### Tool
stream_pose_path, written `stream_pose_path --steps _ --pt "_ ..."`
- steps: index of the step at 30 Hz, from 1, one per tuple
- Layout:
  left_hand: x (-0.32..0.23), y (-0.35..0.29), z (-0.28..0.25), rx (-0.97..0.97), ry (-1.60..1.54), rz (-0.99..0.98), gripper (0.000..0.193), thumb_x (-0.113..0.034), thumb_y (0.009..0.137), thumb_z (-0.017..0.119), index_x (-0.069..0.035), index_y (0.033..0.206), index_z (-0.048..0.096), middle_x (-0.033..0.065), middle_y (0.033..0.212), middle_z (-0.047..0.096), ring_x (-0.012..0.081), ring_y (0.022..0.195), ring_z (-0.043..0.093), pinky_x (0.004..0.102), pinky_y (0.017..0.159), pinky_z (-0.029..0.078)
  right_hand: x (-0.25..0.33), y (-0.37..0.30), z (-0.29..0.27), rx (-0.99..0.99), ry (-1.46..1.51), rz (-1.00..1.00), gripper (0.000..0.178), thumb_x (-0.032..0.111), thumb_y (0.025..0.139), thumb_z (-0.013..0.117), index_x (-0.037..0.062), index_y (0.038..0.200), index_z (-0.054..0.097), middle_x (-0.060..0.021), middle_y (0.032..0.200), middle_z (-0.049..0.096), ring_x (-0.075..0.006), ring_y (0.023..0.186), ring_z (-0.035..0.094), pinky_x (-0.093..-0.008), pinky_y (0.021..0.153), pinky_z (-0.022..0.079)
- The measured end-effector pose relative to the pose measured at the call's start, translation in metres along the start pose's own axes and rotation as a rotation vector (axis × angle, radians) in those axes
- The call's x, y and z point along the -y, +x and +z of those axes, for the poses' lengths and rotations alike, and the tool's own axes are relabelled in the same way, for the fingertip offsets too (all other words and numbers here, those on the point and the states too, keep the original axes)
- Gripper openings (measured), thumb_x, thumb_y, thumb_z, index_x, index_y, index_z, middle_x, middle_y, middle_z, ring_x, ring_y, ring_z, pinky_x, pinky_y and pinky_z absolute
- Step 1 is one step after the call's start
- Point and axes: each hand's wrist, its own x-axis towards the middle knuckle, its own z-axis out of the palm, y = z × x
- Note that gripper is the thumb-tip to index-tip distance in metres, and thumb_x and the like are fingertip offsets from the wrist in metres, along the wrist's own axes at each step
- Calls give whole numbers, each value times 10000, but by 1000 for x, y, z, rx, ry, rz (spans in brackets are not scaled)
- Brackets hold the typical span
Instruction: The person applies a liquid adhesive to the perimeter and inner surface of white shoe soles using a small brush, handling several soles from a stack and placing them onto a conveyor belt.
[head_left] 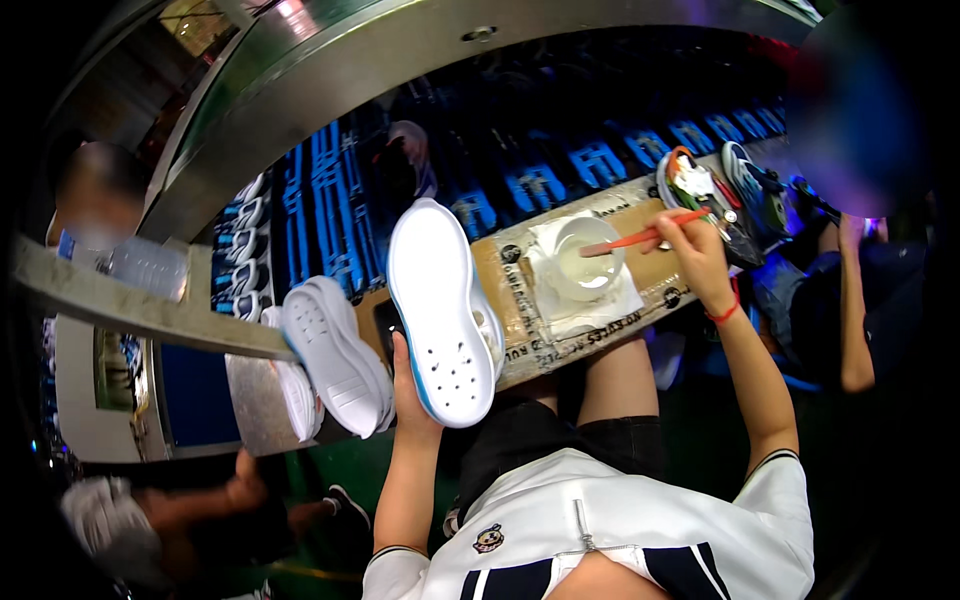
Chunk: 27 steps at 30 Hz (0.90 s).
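My left hand (412,395) grips a white shoe sole (440,300) upright, its flat face with small holes near the heel turned towards me. Behind the sole part of another pale piece shows; I cannot tell whether it is held too. In my right hand (697,258) is a slim orange-red brush (645,237), its tip over the white bowl (578,293). Pale liquid fills part of that bowl. Under it lie white sheets (620,308) on a taped cardboard board (515,290) across my lap side of the bench.
Several white soles (335,355) are stacked to the left, beside a metal bar (150,305). Blue-banded conveyor (535,190) runs behind the board, under a metal frame (480,50). Sneakers (750,190) and an orange-lined shoe (685,175) stand at right. People sit on both sides.
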Motion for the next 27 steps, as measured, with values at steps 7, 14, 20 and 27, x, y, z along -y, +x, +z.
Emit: stream_pose_path --steps 7,14,20,27 --pt "16 -5 5 -26 -60 -157 632 -486 949 408 -37 1393 375 159 1286 540 292 1074 600 427 905 502 5 3 16 -14 -189 -39 246 150 930 541 -58 926 671 -105 770 698 -151 695 668 -258 684 493" --pt "10 -3 10 -9 -175 -200 661 -479 939 409 -19 1408 338 198 1289 518 359 1041 599 488 891 503 17 3 4 35 50 14 270 170 949 517 -66 928 646 -103 757 687 -133 735 649 -261 735 480" --pt "14 5 10 37 -52 -316 698 -485 946 356 26 1417 288 278 1291 473 413 980 605 527 842 516 14 9 -9 107 34 50 276 189 972 484 -46 949 626 -95 775 683 -115 753 615 -269 789 449" --pt "6 0 19 207 -208 -597 712 -476 942 362 42 1421 261 379 1243 436 493 870 587 618 734 508 58 11 13 289 280 -75 246 142 956 502 -67 978 630 -132 850 682 -176 826 661 -290 832 476"
